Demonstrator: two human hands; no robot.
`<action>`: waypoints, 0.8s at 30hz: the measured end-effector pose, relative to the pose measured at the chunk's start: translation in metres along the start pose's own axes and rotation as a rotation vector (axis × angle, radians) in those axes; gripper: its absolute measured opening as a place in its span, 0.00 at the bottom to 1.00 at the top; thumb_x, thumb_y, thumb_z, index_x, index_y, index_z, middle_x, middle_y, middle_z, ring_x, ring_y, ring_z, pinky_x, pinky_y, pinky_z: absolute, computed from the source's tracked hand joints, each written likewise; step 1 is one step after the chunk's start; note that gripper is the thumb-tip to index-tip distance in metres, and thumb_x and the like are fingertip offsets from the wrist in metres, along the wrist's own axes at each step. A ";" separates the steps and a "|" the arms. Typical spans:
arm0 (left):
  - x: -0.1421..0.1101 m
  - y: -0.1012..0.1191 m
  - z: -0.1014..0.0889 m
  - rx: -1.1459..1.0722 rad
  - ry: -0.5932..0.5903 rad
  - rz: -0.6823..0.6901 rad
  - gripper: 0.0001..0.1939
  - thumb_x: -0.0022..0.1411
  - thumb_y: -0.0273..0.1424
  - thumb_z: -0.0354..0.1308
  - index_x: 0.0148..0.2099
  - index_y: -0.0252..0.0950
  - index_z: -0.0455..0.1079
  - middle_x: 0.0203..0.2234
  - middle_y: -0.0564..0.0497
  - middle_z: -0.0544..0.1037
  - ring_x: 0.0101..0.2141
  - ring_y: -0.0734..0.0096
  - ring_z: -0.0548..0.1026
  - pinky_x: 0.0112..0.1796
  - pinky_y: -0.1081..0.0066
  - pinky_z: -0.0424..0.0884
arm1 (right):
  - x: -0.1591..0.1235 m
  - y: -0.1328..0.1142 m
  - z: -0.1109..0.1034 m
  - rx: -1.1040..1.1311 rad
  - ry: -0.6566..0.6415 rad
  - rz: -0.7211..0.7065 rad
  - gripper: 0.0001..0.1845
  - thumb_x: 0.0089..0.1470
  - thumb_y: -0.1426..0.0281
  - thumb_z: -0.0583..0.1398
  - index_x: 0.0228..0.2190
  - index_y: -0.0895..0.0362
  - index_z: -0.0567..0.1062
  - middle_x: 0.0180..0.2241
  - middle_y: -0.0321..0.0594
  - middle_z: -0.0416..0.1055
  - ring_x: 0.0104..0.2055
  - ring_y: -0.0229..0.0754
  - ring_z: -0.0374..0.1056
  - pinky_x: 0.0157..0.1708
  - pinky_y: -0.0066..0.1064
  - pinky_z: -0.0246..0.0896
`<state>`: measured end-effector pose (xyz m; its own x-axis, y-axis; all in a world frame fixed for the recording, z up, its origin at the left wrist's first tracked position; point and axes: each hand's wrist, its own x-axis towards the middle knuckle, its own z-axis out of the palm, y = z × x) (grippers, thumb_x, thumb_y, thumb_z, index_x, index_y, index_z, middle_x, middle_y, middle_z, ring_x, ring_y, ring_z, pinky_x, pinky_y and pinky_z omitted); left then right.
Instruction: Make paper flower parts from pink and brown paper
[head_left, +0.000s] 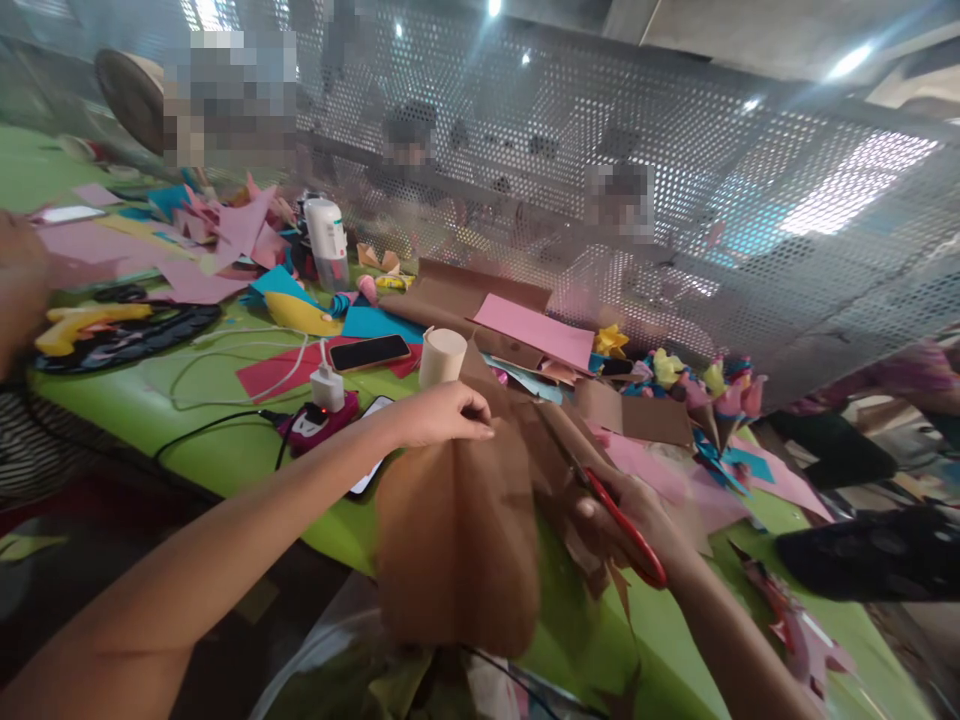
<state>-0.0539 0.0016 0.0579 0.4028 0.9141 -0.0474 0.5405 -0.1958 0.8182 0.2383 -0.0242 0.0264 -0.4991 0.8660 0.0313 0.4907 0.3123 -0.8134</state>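
Now | left hand [442, 415] pinches brown paper [457, 530] | right hand [637, 520] grips scissors [600, 495]

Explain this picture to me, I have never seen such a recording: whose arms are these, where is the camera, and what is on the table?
There is no machine here. The camera sits on a person's head and looks down at their own bare hands. The left hand pinches a brown paper sheet. The right hand holds red scissors against that sheet. The green table carries coloured paper scraps, a phone, a charger, a paper cup and a white bottle. Other people sit behind a perforated screen.
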 end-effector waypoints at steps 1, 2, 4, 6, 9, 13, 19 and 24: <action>0.002 -0.003 0.000 -0.031 0.020 0.002 0.10 0.52 0.37 0.60 0.31 0.36 0.76 0.26 0.51 0.79 0.30 0.66 0.73 0.32 0.71 0.61 | 0.000 -0.001 0.000 0.062 0.030 0.017 0.19 0.50 0.51 0.63 0.31 0.55 0.73 0.26 0.35 0.68 0.26 0.40 0.62 0.24 0.29 0.56; 0.003 -0.004 0.001 -0.064 0.043 0.006 0.10 0.53 0.38 0.60 0.31 0.36 0.77 0.27 0.51 0.79 0.31 0.66 0.73 0.34 0.70 0.61 | 0.001 -0.003 0.001 0.125 0.068 0.034 0.19 0.49 0.52 0.63 0.33 0.54 0.72 0.26 0.35 0.68 0.25 0.39 0.61 0.24 0.29 0.55; 0.007 -0.006 0.003 -0.128 0.069 0.008 0.11 0.53 0.38 0.60 0.32 0.36 0.77 0.30 0.49 0.81 0.34 0.64 0.74 0.36 0.70 0.63 | 0.004 -0.006 0.007 0.227 0.154 0.063 0.19 0.46 0.54 0.67 0.35 0.54 0.72 0.26 0.33 0.67 0.24 0.38 0.60 0.23 0.28 0.55; 0.011 -0.004 0.005 -0.169 0.064 0.006 0.12 0.51 0.39 0.63 0.32 0.36 0.78 0.31 0.49 0.81 0.35 0.62 0.75 0.38 0.69 0.64 | 0.008 -0.010 0.016 0.314 0.231 0.091 0.21 0.41 0.58 0.70 0.35 0.53 0.72 0.25 0.32 0.66 0.24 0.37 0.59 0.23 0.27 0.54; 0.014 0.001 0.005 -0.257 0.051 0.017 0.14 0.47 0.39 0.67 0.36 0.37 0.79 0.32 0.49 0.82 0.37 0.59 0.76 0.40 0.68 0.65 | 0.014 -0.014 0.030 0.491 0.292 0.149 0.25 0.35 0.63 0.72 0.35 0.53 0.70 0.24 0.30 0.66 0.24 0.36 0.61 0.23 0.27 0.55; 0.010 -0.003 0.006 -0.676 0.093 0.016 0.22 0.53 0.44 0.65 0.47 0.38 0.77 0.39 0.46 0.83 0.45 0.56 0.77 0.48 0.63 0.67 | 0.016 -0.010 0.039 0.606 0.472 0.125 0.24 0.35 0.66 0.72 0.36 0.52 0.70 0.24 0.29 0.67 0.24 0.36 0.62 0.24 0.27 0.56; 0.003 -0.021 0.030 -1.147 0.107 -0.067 0.30 0.56 0.54 0.58 0.51 0.38 0.74 0.45 0.42 0.81 0.52 0.52 0.74 0.55 0.58 0.65 | 0.019 -0.002 0.036 0.615 0.730 0.016 0.18 0.40 0.68 0.69 0.34 0.52 0.70 0.26 0.29 0.66 0.25 0.35 0.62 0.26 0.27 0.57; 0.002 -0.022 0.051 -1.264 -0.017 -0.190 0.34 0.57 0.58 0.53 0.51 0.36 0.74 0.42 0.41 0.82 0.48 0.53 0.78 0.50 0.59 0.70 | 0.022 0.002 0.037 0.658 0.787 -0.017 0.19 0.40 0.68 0.69 0.36 0.52 0.70 0.26 0.28 0.64 0.26 0.35 0.60 0.27 0.27 0.56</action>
<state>-0.0274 -0.0105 0.0104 0.4116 0.8838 -0.2227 -0.4812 0.4182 0.7704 0.2019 -0.0186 0.0039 0.2244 0.9480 0.2257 -0.1191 0.2565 -0.9592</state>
